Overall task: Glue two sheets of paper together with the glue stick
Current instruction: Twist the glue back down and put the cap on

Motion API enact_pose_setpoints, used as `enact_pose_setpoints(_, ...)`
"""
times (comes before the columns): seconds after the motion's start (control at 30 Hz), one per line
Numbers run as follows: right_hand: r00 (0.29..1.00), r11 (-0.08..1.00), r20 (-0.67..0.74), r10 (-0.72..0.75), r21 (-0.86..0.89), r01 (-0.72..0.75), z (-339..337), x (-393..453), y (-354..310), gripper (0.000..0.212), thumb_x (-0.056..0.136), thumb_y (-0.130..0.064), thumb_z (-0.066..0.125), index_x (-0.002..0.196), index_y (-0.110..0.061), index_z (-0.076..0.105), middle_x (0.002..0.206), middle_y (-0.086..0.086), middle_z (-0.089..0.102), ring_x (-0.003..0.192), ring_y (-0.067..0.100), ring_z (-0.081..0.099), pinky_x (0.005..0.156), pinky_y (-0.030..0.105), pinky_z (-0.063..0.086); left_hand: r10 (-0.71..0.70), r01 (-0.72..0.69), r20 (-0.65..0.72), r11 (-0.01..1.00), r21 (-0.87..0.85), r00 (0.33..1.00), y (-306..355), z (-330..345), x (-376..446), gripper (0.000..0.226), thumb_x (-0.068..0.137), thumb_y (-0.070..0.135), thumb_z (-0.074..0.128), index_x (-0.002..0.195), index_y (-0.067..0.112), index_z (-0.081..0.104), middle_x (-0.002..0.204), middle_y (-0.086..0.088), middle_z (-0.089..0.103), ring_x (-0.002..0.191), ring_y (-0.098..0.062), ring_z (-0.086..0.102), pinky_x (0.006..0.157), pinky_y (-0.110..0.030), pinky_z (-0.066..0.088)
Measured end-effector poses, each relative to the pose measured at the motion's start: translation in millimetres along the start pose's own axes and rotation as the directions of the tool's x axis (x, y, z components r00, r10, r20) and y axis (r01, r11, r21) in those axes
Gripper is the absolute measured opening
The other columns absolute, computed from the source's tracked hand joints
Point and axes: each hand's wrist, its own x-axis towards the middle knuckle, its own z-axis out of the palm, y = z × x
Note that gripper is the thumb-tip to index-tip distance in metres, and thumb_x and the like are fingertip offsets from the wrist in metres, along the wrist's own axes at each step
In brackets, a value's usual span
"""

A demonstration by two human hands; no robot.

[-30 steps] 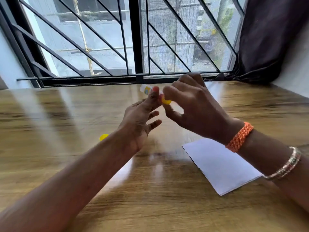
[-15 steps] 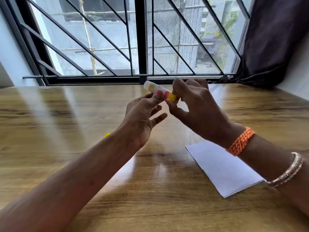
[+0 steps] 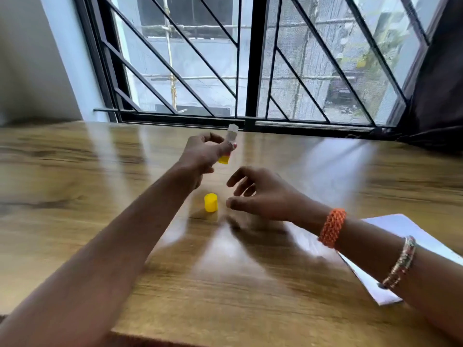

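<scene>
Standing nearly upright in the air above the table (image 3: pixel 75 209), the glue stick (image 3: pixel 229 144) has its pale tip up toward the window and its yellow base down. The left hand (image 3: pixel 204 154) pinches its middle. Nearer, a yellow cap (image 3: pixel 210 202) stands on the wood. Just beside it the right hand (image 3: pixel 260 194) hovers, fingers spread and holding nothing. White paper (image 3: pixel 400 229) lies under the right forearm.

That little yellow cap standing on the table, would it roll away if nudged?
The yellow cap stands on its flat end, so it probably slides or tips first. Tipped on its round side, it likely rolls. It looks like small, light plastic, and the wooden table looks glossy.
</scene>
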Motion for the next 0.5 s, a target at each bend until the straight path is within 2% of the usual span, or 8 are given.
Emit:
enact_pose_setpoints(0.1,0.997,0.998,0.074,0.022,0.065,-0.027,13.5,9.9,-7.6,0.03,0.074,-0.041,0.074,0.098,-0.026,0.064,0.082,-0.005,0.063,0.075,0.01,0.054,0.092,0.051,0.043,0.173,-0.148,-0.061,0.945,0.291,0.983,-7.6,-9.5,9.2,0.026,0.073,0.04,0.073,0.082,0.018,0.062,0.08,-0.005,0.067,0.071,-0.016,0.06,0.06,-0.024,0.042)
enact_pose_setpoints(0.17,0.996,0.997,0.085,-0.002,0.078,-0.004,22.6,13.9,-11.7,0.023,0.075,-0.037,0.075,0.092,-0.024,0.067,0.08,-0.005,0.062,0.07,0.007,0.052,0.088,0.049,0.043,0.253,-0.202,-0.049,0.86,0.468,0.966,-11.8,-17.5,13.1,0.024,0.073,0.039,0.073,0.082,0.02,0.063,0.083,-0.005,0.068,0.076,-0.019,0.062,0.066,-0.024,0.045)
enact_pose_setpoints(0.2,0.997,0.997,0.071,-0.018,0.082,0.012,26.0,15.1,-12.5,0.019,0.075,-0.033,0.076,0.088,-0.022,0.068,0.079,-0.004,0.061,0.069,0.007,0.051,0.084,0.046,0.045,0.264,-0.214,-0.034,0.845,0.491,0.964,-13.7,-20.3,15.3,0.023,0.073,0.037,0.074,0.083,0.02,0.063,0.085,-0.005,0.068,0.077,-0.019,0.062,0.068,-0.025,0.045)
enact_pose_setpoints(0.27,1.0,0.995,-0.015,-0.024,0.1,0.025,24.3,16.9,-11.0,0.015,0.075,-0.025,0.076,0.083,-0.015,0.066,0.076,0.001,0.061,0.071,0.012,0.054,0.072,0.037,0.048,0.241,-0.229,0.022,0.883,0.409,0.97,-15.9,-21.5,18.0,0.02,0.075,0.029,0.074,0.087,0.017,0.062,0.091,-0.011,0.07,0.076,-0.02,0.062,0.072,-0.028,0.048)
enact_pose_setpoints(0.33,0.987,0.995,-0.161,-0.001,0.095,0.017,10.5,18.9,-4.9,0.015,0.078,-0.019,0.075,0.08,-0.011,0.062,0.078,0.009,0.064,0.071,0.019,0.06,0.06,0.029,0.049,0.249,-0.267,0.099,0.903,0.337,0.964,-16.2,-17.8,17.3,0.019,0.079,0.023,0.071,0.09,0.013,0.06,0.098,-0.017,0.069,0.079,-0.024,0.062,0.075,-0.033,0.049)
enact_pose_setpoints(0.4,0.963,0.976,-0.262,0.064,0.216,-0.006,-9.8,19.0,4.4,0.018,0.08,-0.014,0.073,0.077,-0.007,0.057,0.079,0.017,0.066,0.067,0.025,0.067,0.057,0.034,0.056,0.286,-0.342,0.21,0.883,0.322,0.935,-15.6,-12.0,14.3,0.019,0.081,0.02,0.069,0.093,0.012,0.056,0.097,-0.017,0.068,0.079,-0.025,0.062,0.069,-0.036,0.052)
enact_pose_setpoints(0.47,0.948,0.924,-0.289,0.135,0.382,-0.015,-28.3,17.7,15.6,0.019,0.079,-0.01,0.074,0.077,-0.003,0.056,0.073,0.019,0.064,0.059,0.024,0.068,0.053,0.035,0.058,0.304,-0.385,0.294,0.881,0.277,0.906,-14.5,-5.2,8.8,0.02,0.081,0.018,0.069,0.093,0.013,0.054,0.086,-0.01,0.066,0.073,-0.022,0.063,0.06,-0.04,0.056)
enact_pose_setpoints(0.5,0.939,0.913,-0.308,0.152,0.408,-0.014,-35.4,16.1,21.2,0.02,0.077,-0.01,0.076,0.078,-0.001,0.058,0.071,0.017,0.064,0.057,0.022,0.067,0.055,0.035,0.058,0.312,-0.398,0.32,0.882,0.252,0.895,-14.9,-2.0,6.9,0.019,0.081,0.017,0.069,0.092,0.014,0.053,0.08,-0.007,0.065,0.069,-0.021,0.063,0.058,-0.041,0.056)
